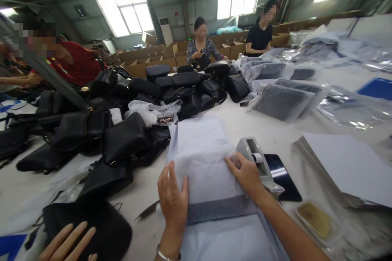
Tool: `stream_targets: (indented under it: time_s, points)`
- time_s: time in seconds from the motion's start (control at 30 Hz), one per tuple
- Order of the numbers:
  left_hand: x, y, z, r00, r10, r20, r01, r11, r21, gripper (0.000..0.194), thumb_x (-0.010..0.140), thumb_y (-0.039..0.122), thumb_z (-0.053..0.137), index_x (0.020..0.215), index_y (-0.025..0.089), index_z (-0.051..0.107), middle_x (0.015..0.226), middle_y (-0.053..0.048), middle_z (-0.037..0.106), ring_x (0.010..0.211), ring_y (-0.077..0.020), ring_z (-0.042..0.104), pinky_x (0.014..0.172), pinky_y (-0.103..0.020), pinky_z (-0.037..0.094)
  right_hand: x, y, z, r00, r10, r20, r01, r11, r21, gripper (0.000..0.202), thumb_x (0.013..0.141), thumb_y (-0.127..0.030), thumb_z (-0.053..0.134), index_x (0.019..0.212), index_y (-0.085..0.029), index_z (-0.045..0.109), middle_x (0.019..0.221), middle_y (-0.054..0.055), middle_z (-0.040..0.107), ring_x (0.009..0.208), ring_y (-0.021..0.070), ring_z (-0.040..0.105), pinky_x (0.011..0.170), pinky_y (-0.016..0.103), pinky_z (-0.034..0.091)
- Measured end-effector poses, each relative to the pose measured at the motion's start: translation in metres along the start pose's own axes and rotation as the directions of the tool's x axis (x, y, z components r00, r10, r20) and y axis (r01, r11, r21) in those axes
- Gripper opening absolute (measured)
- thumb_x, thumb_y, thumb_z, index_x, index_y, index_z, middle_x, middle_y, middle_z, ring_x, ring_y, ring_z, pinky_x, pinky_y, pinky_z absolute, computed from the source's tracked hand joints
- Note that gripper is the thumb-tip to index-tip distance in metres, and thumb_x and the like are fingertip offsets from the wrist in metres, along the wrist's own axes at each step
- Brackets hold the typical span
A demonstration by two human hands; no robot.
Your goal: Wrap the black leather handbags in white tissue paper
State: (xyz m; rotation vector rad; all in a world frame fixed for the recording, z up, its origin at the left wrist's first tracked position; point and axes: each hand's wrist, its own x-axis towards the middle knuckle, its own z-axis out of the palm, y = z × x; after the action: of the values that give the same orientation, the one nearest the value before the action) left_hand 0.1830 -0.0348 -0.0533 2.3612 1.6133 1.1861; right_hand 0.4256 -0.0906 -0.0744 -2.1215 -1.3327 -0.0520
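Two bare hands work at white tissue paper point(208, 175), which lies over a stack of similar sheets point(226, 238) on the white tabletop point(275, 130), well in from its far edge. A dark band shows through the paper between the wrists. The left hand point(173, 204), with a bracelet point(167, 255) at its wrist, rests at the paper's left edge; its grip is wide, fingers extended and thumb apart. The right hand point(248, 175) touches the right edge with bent fingers; whether its grip is closed on the paper, I cannot tell.

Just beyond the right hand stands a grey tape dispenser point(254, 155), with a dark, glossy tablet point(281, 177) beside it. Farther right are a stack of white boards point(349, 167) and, nearer, a clear tray point(318, 220) with something yellowish inside. Clear plastic bags point(352, 106) and grey wrapped items point(281, 100) lie beyond, toward the tabletop's far right corner.

Many black bags point(125, 136) are heaped from the left side toward the far edge, a tag reading "DELUXITY" point(165, 119) among them. At lower left, another person's hand point(70, 242) is at a black bag point(92, 228). Two people sit beyond the far edge; one in red is at the left.
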Motion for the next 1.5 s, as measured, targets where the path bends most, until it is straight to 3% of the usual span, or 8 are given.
stream_targets:
  time_s: [0.07,0.2,0.37,0.53,0.8,1.1,1.27,1.5]
  points:
    - [-0.003,0.017,-0.003,0.974,0.225,-0.016,-0.225,0.974,-0.007,0.044,0.095,0.020,0.053,0.139,0.022,0.048,0.136,-0.015,0.060,0.131,-0.0277,0.052,0.112,-0.051,0.039,0.000,0.003,0.001,1.000,0.017,0.009,-0.017,1.000,0.001,0.040,0.094,-0.058,0.046,0.086,-0.021,0.061,0.065,0.004,0.066,0.063,0.0230,0.064,0.058,0.029,0.040]
    - [-0.008,0.050,0.004,0.811,0.517,0.274,-0.496,0.856,-0.146,0.034,0.099,0.016,0.044,0.127,0.024,0.061,0.133,-0.006,0.065,0.129,-0.0230,0.056,0.114,-0.048,0.039,0.002,0.005,0.003,0.999,0.046,0.020,-0.047,0.997,0.067,0.048,0.092,-0.055,0.051,0.119,-0.016,0.059,0.080,0.007,0.072,0.071,0.0257,0.069,0.063,0.032,0.048]
    - [0.001,0.058,0.019,0.759,0.445,0.475,-0.458,0.884,-0.095,0.041,0.098,0.030,0.049,0.139,0.028,0.052,0.151,-0.006,0.048,0.141,-0.0296,0.041,0.115,-0.058,0.035,0.006,0.000,-0.014,1.000,-0.003,0.010,0.003,1.000,-0.008,0.060,0.095,-0.042,0.050,0.148,-0.018,0.039,0.088,0.007,0.075,0.067,0.0245,0.070,0.060,0.034,0.051]
    - [0.013,0.051,0.019,0.737,0.397,0.548,-0.442,0.895,-0.054,0.050,0.092,0.034,0.058,0.141,0.033,0.049,0.156,-0.007,0.040,0.145,-0.0345,0.034,0.113,-0.063,0.032,-0.005,0.024,-0.055,0.981,-0.096,-0.167,0.077,0.990,-0.116,0.043,0.094,-0.033,0.051,0.136,-0.022,0.055,0.136,0.011,0.060,0.115,0.0286,0.063,0.093,0.043,0.053]
    - [0.014,0.044,0.023,0.725,0.396,0.563,-0.442,0.895,-0.059,0.050,0.097,0.041,0.047,0.146,0.033,0.044,0.160,-0.008,0.032,0.148,-0.0351,0.025,0.115,-0.067,0.020,-0.064,0.081,-0.072,0.951,0.296,-0.087,-0.287,0.953,0.099,0.040,0.088,-0.053,0.056,0.093,-0.019,0.076,0.141,0.016,0.054,0.131,0.0325,0.050,0.109,0.052,0.040]
    - [0.007,0.038,0.026,0.732,0.401,0.550,-0.441,0.895,-0.065,0.050,0.098,0.042,0.044,0.147,0.033,0.042,0.161,-0.007,0.029,0.149,-0.0347,0.021,0.116,-0.067,0.017,-0.068,0.061,-0.059,0.811,0.585,0.002,-0.419,0.579,0.700,0.031,0.070,-0.047,0.078,0.075,-0.016,0.078,0.134,0.019,0.061,0.121,0.0338,0.059,0.096,0.045,0.050]
    - [0.007,0.037,0.028,0.735,0.396,0.551,-0.450,0.892,-0.041,0.050,0.098,0.044,0.041,0.147,0.035,0.042,0.162,-0.005,0.028,0.150,-0.0331,0.021,0.117,-0.065,0.017,-0.081,0.032,-0.081,0.778,0.614,-0.136,-0.308,0.560,0.769,0.028,0.071,-0.045,0.080,0.081,-0.018,0.078,0.140,0.011,0.058,0.128,0.0290,0.054,0.106,0.040,0.044]
    - [0.007,0.036,0.031,0.738,0.396,0.547,-0.459,0.888,-0.023,0.050,0.099,0.047,0.039,0.147,0.036,0.041,0.162,-0.003,0.028,0.150,-0.0316,0.020,0.117,-0.063,0.018,-0.122,0.032,-0.093,0.631,0.690,0.355,-0.537,0.057,0.842,0.037,0.063,-0.046,0.087,0.087,-0.019,0.078,0.091,0.007,0.075,0.084,0.0195,0.070,0.074,0.029,0.059]
